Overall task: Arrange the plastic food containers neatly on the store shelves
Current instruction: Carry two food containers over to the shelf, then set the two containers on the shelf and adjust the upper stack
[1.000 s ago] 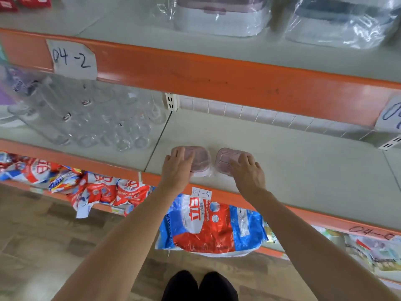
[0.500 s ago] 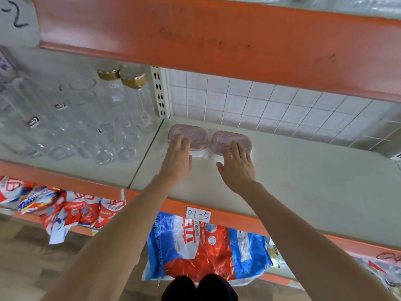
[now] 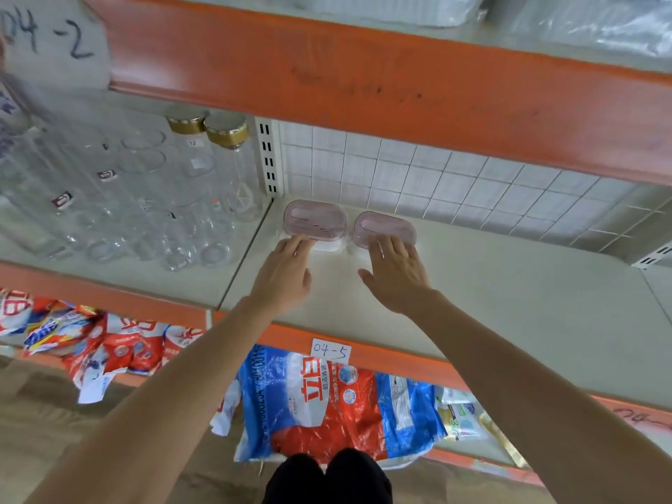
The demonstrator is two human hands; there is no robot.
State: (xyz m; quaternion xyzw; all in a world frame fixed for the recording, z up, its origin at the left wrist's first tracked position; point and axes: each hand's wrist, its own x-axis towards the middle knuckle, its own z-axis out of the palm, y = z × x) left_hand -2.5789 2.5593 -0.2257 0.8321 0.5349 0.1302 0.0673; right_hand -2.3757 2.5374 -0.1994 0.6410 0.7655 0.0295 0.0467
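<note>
2 pink-lidded containers (image 3: 314, 221) sit side by side at the back-left corner of the shelf (image 3: 491, 303), near the tiled wall. Left hand (image 3: 282, 276) and right hand (image 3: 396, 274) press their front edges with straight, relaxed fingers. Push evenly so both stay square and aligned.

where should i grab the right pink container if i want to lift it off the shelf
Take the right pink container across its short width, thumb on the near long wall, fingers on the far one, coming from above and in front. It lies flat, lid up, close beside the left pink container, with the tiled back wall just behind, so the ends are cramped.
</note>
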